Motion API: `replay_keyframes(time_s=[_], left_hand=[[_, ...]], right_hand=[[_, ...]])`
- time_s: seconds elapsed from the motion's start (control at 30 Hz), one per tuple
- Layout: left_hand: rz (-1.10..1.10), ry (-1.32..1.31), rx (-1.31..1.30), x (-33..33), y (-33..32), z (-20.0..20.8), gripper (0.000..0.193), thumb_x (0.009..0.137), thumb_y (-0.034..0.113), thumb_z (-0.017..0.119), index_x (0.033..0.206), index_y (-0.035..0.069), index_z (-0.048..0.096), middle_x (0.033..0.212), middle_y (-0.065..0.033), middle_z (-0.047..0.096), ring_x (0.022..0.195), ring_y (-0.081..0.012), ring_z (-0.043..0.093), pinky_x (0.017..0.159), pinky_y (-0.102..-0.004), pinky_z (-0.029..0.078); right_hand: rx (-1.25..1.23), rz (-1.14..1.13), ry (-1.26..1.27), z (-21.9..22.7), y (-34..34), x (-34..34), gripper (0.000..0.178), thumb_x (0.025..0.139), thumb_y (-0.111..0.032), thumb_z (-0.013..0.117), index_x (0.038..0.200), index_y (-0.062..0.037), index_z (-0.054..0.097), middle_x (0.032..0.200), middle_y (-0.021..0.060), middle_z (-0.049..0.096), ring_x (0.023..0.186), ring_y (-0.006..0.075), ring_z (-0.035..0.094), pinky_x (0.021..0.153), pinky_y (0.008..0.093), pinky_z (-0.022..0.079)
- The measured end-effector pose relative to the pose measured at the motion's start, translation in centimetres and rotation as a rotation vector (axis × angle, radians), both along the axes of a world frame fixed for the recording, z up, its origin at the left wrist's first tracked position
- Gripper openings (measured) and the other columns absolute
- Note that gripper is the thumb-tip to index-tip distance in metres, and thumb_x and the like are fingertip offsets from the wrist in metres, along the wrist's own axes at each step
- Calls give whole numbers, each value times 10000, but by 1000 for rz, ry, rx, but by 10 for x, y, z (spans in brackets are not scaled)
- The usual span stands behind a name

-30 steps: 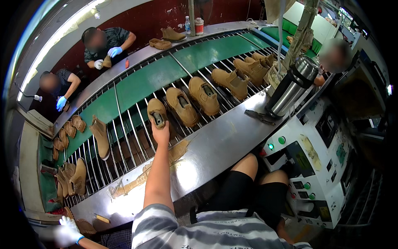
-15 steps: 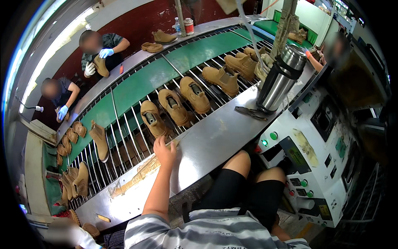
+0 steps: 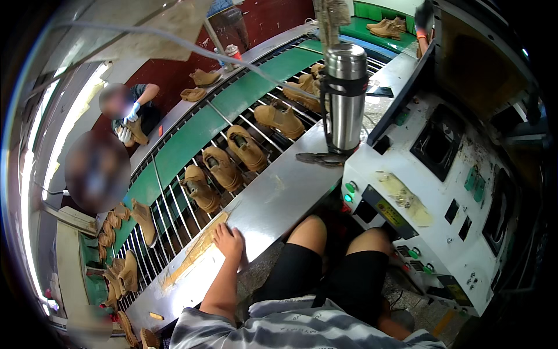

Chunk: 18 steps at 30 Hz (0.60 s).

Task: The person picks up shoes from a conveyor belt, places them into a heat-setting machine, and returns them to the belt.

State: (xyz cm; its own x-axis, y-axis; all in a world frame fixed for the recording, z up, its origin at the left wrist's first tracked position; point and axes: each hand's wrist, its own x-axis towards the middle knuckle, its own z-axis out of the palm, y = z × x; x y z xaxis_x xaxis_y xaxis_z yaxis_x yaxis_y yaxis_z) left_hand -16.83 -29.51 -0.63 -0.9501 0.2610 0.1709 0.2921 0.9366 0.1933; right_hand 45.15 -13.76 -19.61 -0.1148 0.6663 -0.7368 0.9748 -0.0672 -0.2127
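My left hand (image 3: 228, 239) lies on the shiny metal ledge (image 3: 273, 195) with its fingers spread, holding nothing. Brown tape (image 3: 195, 256) is stuck on the ledge just beside it. Beyond the fingertips, the closest tan shoe (image 3: 201, 189) rests on the conveyor's metal bars, apart from my hand. Two more tan shoes, a middle one (image 3: 223, 167) and a farther one (image 3: 246, 148), stand in line with it, dark inside their openings. Of my right side only the forearm (image 3: 395, 327) shows, low beside my thigh; the hand itself is hidden.
A steel flask (image 3: 347, 110) and dark pliers (image 3: 319, 159) occupy the ledge at right, beside a white machine (image 3: 401, 192) with green buttons. A tan boot (image 3: 143, 221) stands on the bars at left. Across the green conveyor (image 3: 192, 142), a gloved co-worker (image 3: 139, 113) holds a boot.
My left hand has drawn back from the closest shoe and now lies flat on the ledge. The view has turned to the right, and the co-worker at far left is now blurred over.
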Motion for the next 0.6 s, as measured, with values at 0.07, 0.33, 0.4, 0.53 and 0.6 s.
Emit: replay_keyframes(time_s=[0.07,0.33,0.4,0.53,0.6], left_hand=[[13,33,5,0,-4,-2,576,911,330,526,1383,7,461,1462,-182,436,1383,-385,331,1155,-530,184],[0,139,55,3,0,-8,520,889,309,555,1305,0,522,1393,-187,502,1336,-384,390,1133,-498,249],[49,137,48,9,-2,-3,539,870,298,559,1308,-11,510,1397,-198,493,1336,-385,386,1134,-483,255],[8,219,170,8,16,8,514,795,260,625,1215,-23,540,1298,-226,534,1268,-393,432,1091,-484,305],[37,197,135,8,18,10,558,820,294,610,1284,-9,537,1357,-212,522,1306,-384,424,1120,-478,288]], right_hand=[[-32,56,10,-2,7,-1,385,863,-367,583,1040,-52,718,1040,218,690,990,360,664,842,461,517],[-247,818,-211,108,113,-54,391,836,-385,607,1040,-74,728,1043,211,694,993,365,667,851,462,526],[8,729,-26,220,159,-116,313,819,-365,626,916,-93,747,919,170,712,884,350,683,796,459,534],[49,549,744,363,199,-217,172,829,-194,689,826,-23,663,765,127,632,669,252,619,636,342,499],[19,565,894,381,208,-249,140,821,-127,696,910,-24,663,785,87,640,668,185,610,629,300,500]])
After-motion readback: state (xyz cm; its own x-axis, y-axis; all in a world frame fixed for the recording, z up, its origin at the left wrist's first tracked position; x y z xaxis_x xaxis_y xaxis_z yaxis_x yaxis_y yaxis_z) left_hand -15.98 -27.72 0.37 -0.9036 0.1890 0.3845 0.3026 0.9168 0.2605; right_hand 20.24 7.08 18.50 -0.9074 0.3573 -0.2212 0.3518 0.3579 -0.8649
